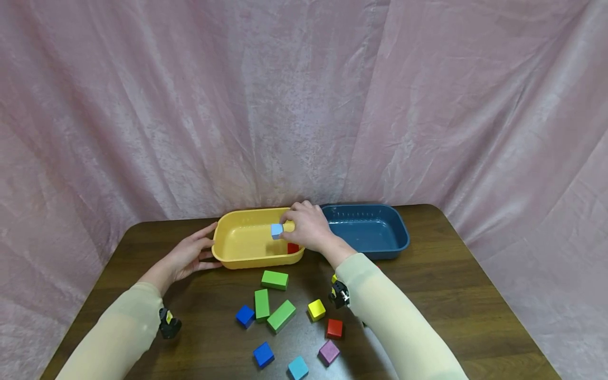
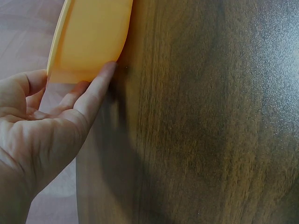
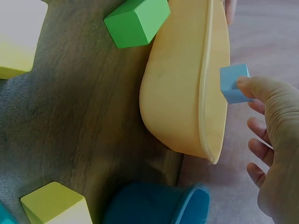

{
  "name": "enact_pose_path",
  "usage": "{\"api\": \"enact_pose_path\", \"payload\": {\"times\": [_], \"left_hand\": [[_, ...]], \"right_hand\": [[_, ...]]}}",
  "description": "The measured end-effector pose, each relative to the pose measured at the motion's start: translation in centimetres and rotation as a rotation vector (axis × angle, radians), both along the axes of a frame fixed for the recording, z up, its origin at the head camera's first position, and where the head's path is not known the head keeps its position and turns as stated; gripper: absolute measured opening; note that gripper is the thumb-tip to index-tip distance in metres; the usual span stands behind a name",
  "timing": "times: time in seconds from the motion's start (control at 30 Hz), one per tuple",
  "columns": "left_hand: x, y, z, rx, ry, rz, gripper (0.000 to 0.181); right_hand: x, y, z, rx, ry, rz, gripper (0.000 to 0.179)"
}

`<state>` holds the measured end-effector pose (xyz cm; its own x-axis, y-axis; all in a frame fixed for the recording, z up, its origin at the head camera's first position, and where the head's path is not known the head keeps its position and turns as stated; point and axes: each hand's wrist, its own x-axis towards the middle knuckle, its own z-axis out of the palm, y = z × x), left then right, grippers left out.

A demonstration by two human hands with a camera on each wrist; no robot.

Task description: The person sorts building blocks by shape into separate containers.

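A light blue cube is pinched by my right hand between thumb and fingertips. In the head view, that hand is over the right end of a yellow plastic tray. Inside this tray, below the hand, a red block shows partly. My left hand rests against the tray's left end from outside. In the left wrist view, the left fingers are fairly straight and spread along the end wall, one of them near the tabletop.
A dark blue tray stands right of the yellow one. Several green blocks, blue cubes, a yellow cube, a red cube, a purple cube and a turquoise cube lie in front. A pink curtain hangs behind.
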<state>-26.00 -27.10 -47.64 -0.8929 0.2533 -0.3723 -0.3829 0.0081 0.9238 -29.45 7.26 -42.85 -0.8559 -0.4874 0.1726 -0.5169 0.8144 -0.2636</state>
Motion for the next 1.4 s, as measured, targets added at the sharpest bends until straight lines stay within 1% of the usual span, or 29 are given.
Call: {"api": "enact_pose_path", "payload": {"times": [0.27, 0.47, 0.6, 0.73, 0.9, 1.2, 1.4], "left_hand": [[-0.1, 0.0, -0.1, 0.004, -0.003, 0.004, 0.068], [-0.1, 0.1, -0.2, 0.004, -0.007, 0.004, 0.067], [-0.2, 0.1, -0.2, 0.006, -0.007, 0.003, 0.067], [-0.2, 0.1, -0.2, 0.007, -0.005, 0.003, 0.067], [-0.3, 0.0, -0.3, 0.003, -0.005, 0.003, 0.068], [-0.3, -0.2, -0.2, 0.004, -0.003, 0.004, 0.067], [-0.3, -0.3, -0.2, 0.002, -0.005, 0.011, 0.066]], "right_hand": [[0.1, -0.2, -0.1, 0.012, 0.006, 0.001, 0.03], [0.3, -0.2, 0.0, 0.001, -0.001, 0.014, 0.04], [0.4, 0.1, 0.3, 0.003, 0.002, 0.009, 0.041], [0.5, 0.5, 0.9, -0.012, 0.011, 0.007, 0.041], [0.8, 0.8, 1.7, -0.055, 0.03, 0.031, 0.041], [1.8, 1.5, 4.1, -0.139, 0.07, 0.06, 0.041], [2.3, 2.5, 5.2, -0.202, 0.085, 0.093, 0.04]]}}
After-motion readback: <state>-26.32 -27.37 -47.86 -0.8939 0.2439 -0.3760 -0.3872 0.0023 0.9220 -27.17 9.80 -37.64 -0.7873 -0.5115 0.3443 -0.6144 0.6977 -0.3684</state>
